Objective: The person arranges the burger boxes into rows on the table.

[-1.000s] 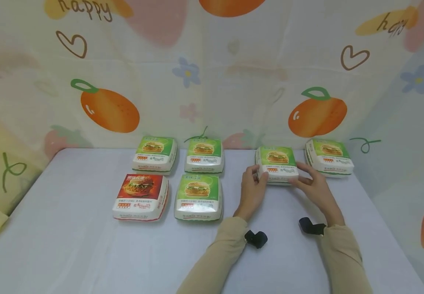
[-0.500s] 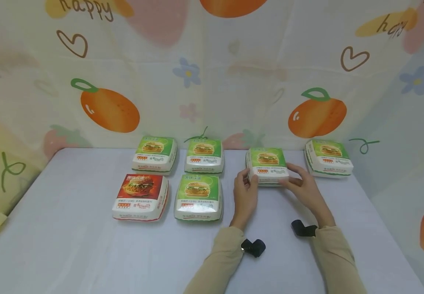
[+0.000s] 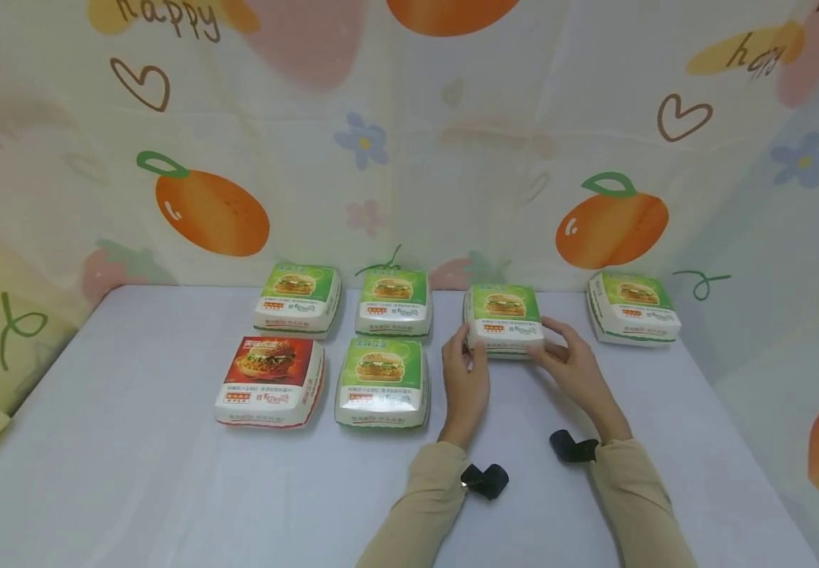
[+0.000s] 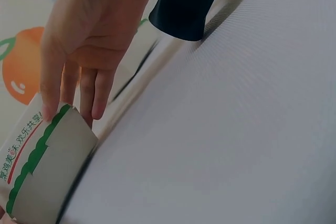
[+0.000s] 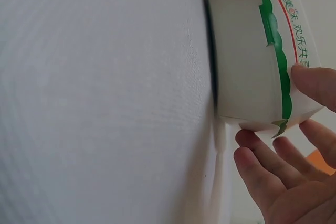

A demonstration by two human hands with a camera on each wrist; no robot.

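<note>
Between both hands is a green-and-white burger box (image 3: 502,315), lid up, in the back row on the white table. My left hand (image 3: 465,390) holds its left front corner, thumb on the front side and fingers along the left side. On the opposite corner, my right hand (image 3: 576,375) pinches the box with the thumb in front and the fingers at the right side. In the left wrist view, the box (image 4: 50,166) has its white front and green scalloped seam showing. The right wrist view has the box (image 5: 249,51) resting at the tabletop, fingertips at its corner.
Left of the hands stand two green boxes at the back (image 3: 297,296) (image 3: 394,301), with a green box (image 3: 381,383) and a red box (image 3: 269,383) in front. Another green box (image 3: 633,308) sits at the right back corner. A printed curtain (image 3: 409,158) hangs behind the table.
Both hands have slid the held burger box leftward along the back row, closer to the green boxes on the left and farther from the right-hand one. The other boxes stay in place.
</note>
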